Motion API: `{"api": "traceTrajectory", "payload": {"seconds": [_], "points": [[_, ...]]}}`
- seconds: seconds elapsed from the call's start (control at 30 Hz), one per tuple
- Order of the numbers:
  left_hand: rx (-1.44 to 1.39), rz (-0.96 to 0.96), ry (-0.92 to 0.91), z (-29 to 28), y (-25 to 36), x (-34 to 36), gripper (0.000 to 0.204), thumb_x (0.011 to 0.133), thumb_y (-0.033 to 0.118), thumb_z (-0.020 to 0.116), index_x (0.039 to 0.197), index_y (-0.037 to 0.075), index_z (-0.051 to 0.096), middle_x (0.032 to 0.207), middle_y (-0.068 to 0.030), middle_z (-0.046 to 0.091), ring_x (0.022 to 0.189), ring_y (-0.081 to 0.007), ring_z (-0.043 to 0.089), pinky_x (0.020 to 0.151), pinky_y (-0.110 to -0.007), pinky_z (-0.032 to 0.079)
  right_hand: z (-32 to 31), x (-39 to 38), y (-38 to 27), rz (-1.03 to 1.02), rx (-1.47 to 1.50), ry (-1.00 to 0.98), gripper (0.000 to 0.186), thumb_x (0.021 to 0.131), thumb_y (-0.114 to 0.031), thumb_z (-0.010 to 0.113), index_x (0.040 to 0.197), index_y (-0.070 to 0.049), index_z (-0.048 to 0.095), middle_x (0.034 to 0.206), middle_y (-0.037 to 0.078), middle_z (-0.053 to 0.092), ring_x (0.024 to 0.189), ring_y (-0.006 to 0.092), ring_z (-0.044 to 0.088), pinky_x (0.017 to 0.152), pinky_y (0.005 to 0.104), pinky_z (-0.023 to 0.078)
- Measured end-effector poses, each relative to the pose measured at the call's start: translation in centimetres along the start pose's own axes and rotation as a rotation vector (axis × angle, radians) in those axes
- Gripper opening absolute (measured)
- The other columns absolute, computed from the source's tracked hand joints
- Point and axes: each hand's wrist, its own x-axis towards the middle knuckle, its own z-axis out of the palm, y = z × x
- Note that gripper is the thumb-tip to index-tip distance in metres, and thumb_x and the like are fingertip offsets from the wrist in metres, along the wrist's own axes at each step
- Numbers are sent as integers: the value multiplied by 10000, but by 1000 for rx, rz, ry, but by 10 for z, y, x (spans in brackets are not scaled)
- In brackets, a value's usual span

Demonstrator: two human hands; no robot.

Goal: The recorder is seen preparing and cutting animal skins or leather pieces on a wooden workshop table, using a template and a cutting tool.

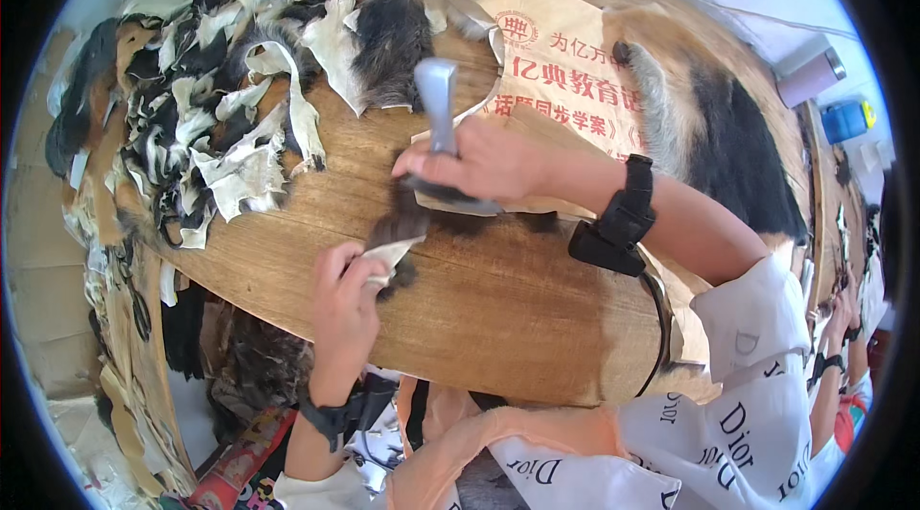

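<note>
My left hand (347, 304) is closed on a small fur scrap (395, 254), dark hair on one side and pale hide on the other. Beyond it, over the wooden table (517, 309), my right hand (479, 160) grips a grey-handled tool (438, 98). Its handle sticks up past the fist. Under that hand lies a dark, flat shape with a grey edge, and motion blur hides whether it belongs to the tool. Dark hair (407, 222) shows between the two hands, partly smeared.
Many black, white and brown fur scraps (240, 165) are heaped on the left. A brown paper sheet with red print (556, 50) lies behind my right hand, beside a large black and tan pelt (728, 136). Another person's hand (843, 309) shows at far right, below a blue container (845, 122).
</note>
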Motion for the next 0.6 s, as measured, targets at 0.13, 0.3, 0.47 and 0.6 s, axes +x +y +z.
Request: {"api": "traceTrajectory", "payload": {"seconds": [0.13, 0.3, 0.47, 0.6], "points": [[44, -73, -80, -54, -38, -48, 113, 686, 42, 559, 795, 21, 581, 881, -151, 522, 849, -319, 513, 750, -344, 415, -28, -26, -25, 168, 96, 276, 311, 861, -318, 421, 940, -86, 612, 801, 168, 591, 727, 283, 568, 711, 342, 452], [725, -282, -332, -148, -63, -76, 348, 549, 212, 698, 844, 49, 612, 917, -130, 559, 824, -308, 524, 752, -357, 424, -38, -44, -24, 156, -137, 502, 256, 835, -198, 433, 764, -3, 582, 716, 175, 545, 649, 340, 532, 646, 381, 437], [286, 165, -57, -117, -50, 52, 268, 674, 186, 659, 891, 39, 603, 957, -135, 571, 901, -296, 534, 788, -336, 426, -18, -67, -25, -5, -517, 629, 130, 765, -116, 536, 815, 0, 566, 773, 174, 481, 746, 337, 501, 662, 393, 416], [158, 512, -13, -57, -39, 155, 406, 676, 251, 660, 1022, 63, 565, 1087, -149, 530, 999, -308, 490, 853, -351, 399, -9, -96, -31, 330, -546, 608, 108, 732, -125, 574, 801, -41, 579, 699, 135, 528, 668, 311, 529, 592, 389, 427]]}}
